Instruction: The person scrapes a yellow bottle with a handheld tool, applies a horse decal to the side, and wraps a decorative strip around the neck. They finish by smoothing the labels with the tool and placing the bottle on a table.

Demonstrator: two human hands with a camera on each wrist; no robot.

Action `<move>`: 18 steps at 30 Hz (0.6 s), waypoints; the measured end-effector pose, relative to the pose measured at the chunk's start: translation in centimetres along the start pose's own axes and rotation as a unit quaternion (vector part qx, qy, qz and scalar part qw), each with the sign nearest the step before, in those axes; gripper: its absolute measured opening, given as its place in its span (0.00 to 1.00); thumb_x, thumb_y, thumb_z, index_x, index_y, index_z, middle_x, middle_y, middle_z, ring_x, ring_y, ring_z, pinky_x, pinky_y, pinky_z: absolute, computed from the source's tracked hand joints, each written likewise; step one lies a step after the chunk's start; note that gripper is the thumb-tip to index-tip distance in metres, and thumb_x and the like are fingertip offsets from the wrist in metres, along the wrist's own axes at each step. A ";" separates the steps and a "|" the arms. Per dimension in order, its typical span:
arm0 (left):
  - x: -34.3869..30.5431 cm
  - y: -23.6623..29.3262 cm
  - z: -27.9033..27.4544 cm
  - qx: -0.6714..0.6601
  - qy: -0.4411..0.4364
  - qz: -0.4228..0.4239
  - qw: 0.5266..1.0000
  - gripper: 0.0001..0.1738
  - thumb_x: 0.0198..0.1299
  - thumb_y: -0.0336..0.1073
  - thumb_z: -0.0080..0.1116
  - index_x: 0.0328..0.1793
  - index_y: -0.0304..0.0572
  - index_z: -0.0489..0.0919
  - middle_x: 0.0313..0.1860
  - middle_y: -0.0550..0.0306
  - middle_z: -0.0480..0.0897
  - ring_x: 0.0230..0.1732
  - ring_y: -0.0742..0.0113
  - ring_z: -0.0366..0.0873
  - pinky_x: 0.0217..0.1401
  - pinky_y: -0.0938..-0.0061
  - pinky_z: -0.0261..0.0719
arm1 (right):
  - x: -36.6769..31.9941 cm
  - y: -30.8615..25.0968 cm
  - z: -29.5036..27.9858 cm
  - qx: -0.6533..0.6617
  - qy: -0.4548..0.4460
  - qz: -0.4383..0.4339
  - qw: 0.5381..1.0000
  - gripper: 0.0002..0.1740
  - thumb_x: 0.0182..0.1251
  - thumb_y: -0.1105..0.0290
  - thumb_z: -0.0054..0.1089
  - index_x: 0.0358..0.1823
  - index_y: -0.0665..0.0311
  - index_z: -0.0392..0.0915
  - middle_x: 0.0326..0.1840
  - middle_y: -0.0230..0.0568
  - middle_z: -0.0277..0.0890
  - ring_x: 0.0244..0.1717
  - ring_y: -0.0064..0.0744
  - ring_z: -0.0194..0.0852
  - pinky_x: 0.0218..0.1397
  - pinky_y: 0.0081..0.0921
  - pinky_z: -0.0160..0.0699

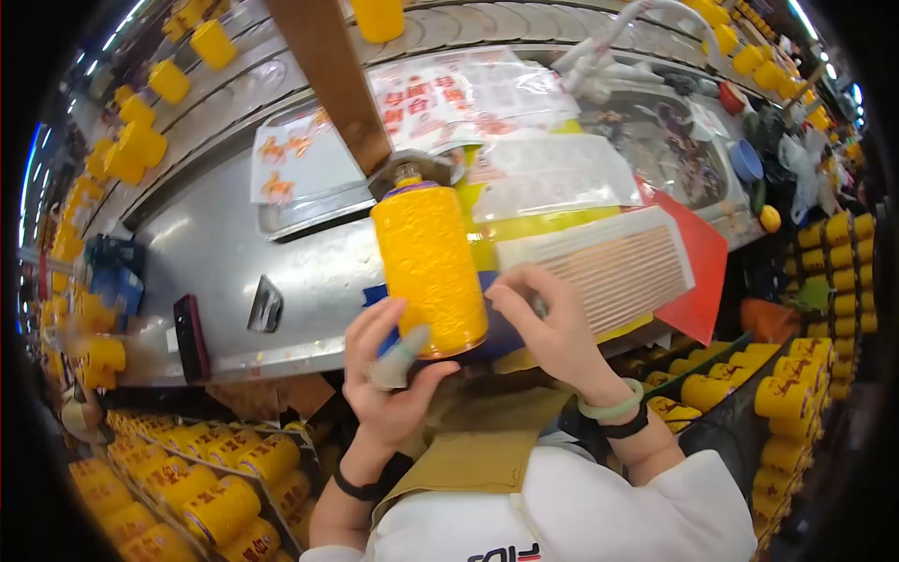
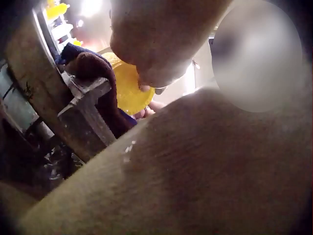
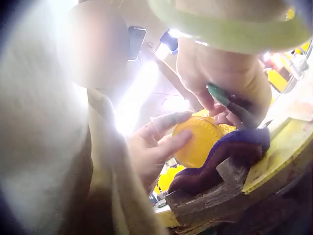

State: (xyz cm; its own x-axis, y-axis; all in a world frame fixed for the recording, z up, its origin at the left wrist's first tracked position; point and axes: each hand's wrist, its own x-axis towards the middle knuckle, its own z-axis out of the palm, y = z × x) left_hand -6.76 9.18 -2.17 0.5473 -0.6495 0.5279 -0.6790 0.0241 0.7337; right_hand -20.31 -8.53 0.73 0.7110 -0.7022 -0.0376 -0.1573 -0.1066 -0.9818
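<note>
A yellow bottle [image 1: 429,267] with a raised, bumpy surface lies on its side over a dark blue cloth [image 1: 506,345], its neck against a metal fitting [image 1: 408,170] on a wooden post. My left hand [image 1: 382,375] holds its base end, fingers along the left side and thumb at the bottom. A pale wrap [image 1: 398,361] covers one finger. My right hand [image 1: 552,323] is at the bottle's right side, fingers curled and fingertips close to its surface. In the right wrist view, a small green-ended object [image 3: 218,94] is tucked in the right hand; its kind is unclear.
On the metal bench lie a phone [image 1: 190,337], a small dark packet [image 1: 266,304] and printed sheets [image 1: 426,108]. A ribbed pale sheet [image 1: 609,272] and a red sheet [image 1: 693,267] lie to the right. Crates of yellow bottles [image 1: 220,506] stand below on both sides. The wooden post [image 1: 332,80] rises ahead.
</note>
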 end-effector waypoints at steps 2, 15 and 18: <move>0.7 -0.8 -1.0 -0.007 0.006 0.002 1.000 0.28 0.61 0.33 0.75 0.67 0.30 0.82 0.67 0.41 0.82 0.69 0.46 0.79 0.74 0.55 0.75 | 1.1 -0.9 -0.6 -0.050 -0.018 -0.028 0.998 0.10 0.75 0.69 0.65 0.43 0.71 0.83 0.35 0.42 0.86 0.35 0.29 0.80 0.41 0.29 0.77; 15.5 14.6 -12.6 -0.515 -0.133 -0.015 0.847 0.09 0.76 0.29 0.56 0.39 0.51 0.78 0.39 0.70 0.83 0.47 0.83 0.80 0.56 0.82 0.70 | 17.6 3.0 -17.7 -0.340 0.145 -0.102 0.924 0.14 0.70 0.62 0.69 0.48 0.65 0.88 0.42 0.47 0.90 0.41 0.42 0.89 0.48 0.35 0.85; 17.1 13.2 -12.8 -0.564 -0.170 0.054 0.807 0.06 0.75 0.28 0.57 0.43 0.50 0.81 0.44 0.66 0.85 0.49 0.79 0.82 0.57 0.79 0.74 | 21.3 4.8 -21.1 -0.399 0.128 -0.041 0.907 0.18 0.69 0.58 0.68 0.47 0.66 0.89 0.41 0.52 0.90 0.43 0.49 0.90 0.51 0.38 0.85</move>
State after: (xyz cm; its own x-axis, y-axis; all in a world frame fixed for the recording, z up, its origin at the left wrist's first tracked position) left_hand -0.11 8.10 21.96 0.2189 -0.7641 0.6068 0.2677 0.6450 0.7157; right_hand -20.40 -38.83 -0.88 0.5769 -0.7980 0.1742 -0.6291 -0.5701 -0.5284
